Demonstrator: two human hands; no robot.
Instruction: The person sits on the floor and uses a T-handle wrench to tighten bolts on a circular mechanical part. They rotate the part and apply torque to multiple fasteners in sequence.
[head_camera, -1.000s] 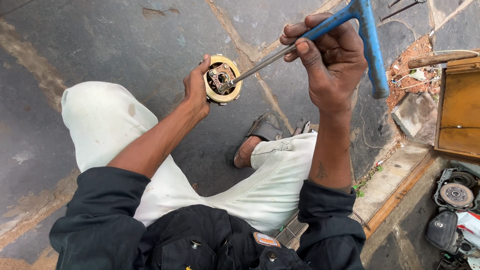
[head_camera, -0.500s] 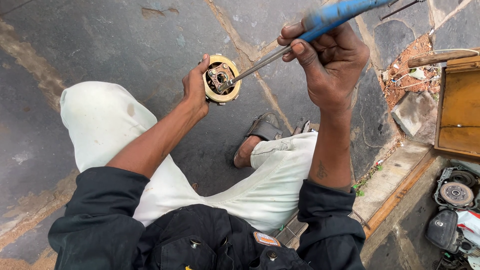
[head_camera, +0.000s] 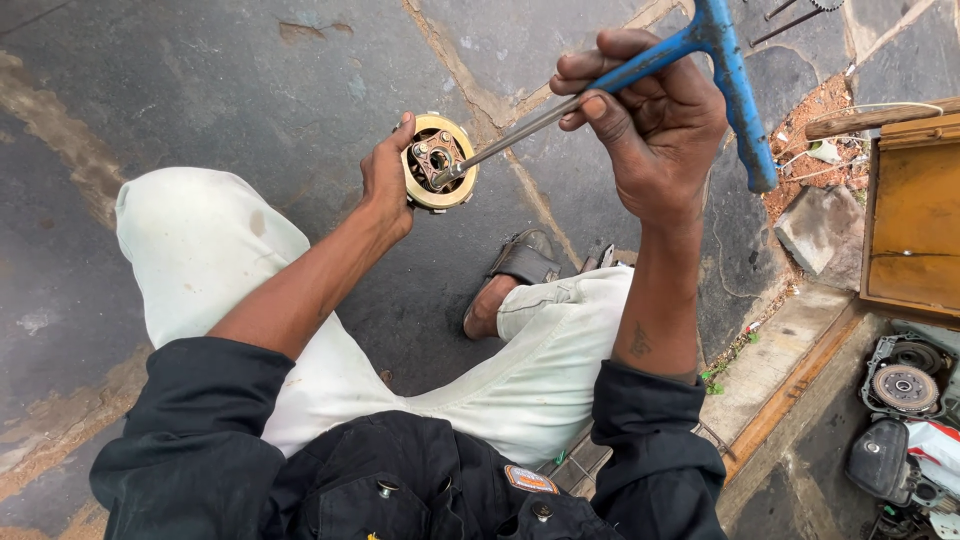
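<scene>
My left hand (head_camera: 385, 178) grips a round brass-coloured metal part (head_camera: 439, 161) by its rim and holds it up above my knee. My right hand (head_camera: 655, 115) is wrapped around the shaft of a blue T-handle wrench (head_camera: 735, 75). The wrench's steel shaft (head_camera: 510, 135) slants down to the left, and its tip sits in the dark metal centre of the round part. The blue crossbar sticks up and out past my right fingers.
I sit over a grey stone-slab floor (head_camera: 200, 90) in white trousers, one foot in a sandal (head_camera: 520, 262). A wooden box (head_camera: 915, 220) stands at the right. Engine parts (head_camera: 905, 385) lie at the lower right beside a stone kerb, with loose rubble (head_camera: 815, 125) behind.
The blue crossbar has turned in my right hand: upright, then swung out of sight at the top, now upright again. The round part stays in my left hand.
</scene>
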